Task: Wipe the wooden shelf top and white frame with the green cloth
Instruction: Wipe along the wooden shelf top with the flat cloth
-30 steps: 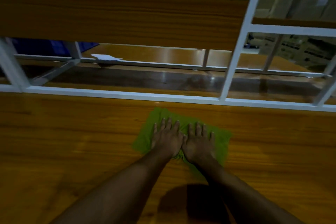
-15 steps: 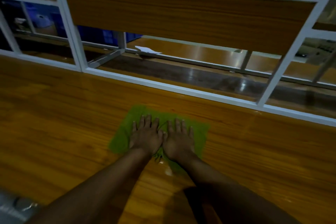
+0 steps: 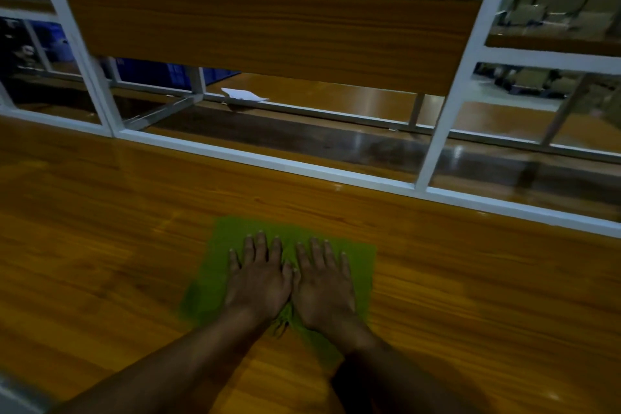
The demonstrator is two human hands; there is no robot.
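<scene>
Green cloth (image 3: 210, 279) lies flat on the wooden shelf top (image 3: 100, 245); left hand (image 3: 258, 286) and right hand (image 3: 324, 286) press it side by side, fingers spread; they've slid it leftward, the white frame (image 3: 437, 131) upright now at one o'clock; more top covered, frame probably still to wipe.

Left hand (image 3: 257, 282) and right hand (image 3: 324, 286) press green cloth (image 3: 215, 265) flat.

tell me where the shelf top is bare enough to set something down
The wooden shelf top is bare left of the green cloth and right of it, plus the strip between cloth and white frame. Crowded mid-front, where left hand and right hand press flat on the cloth.
</scene>
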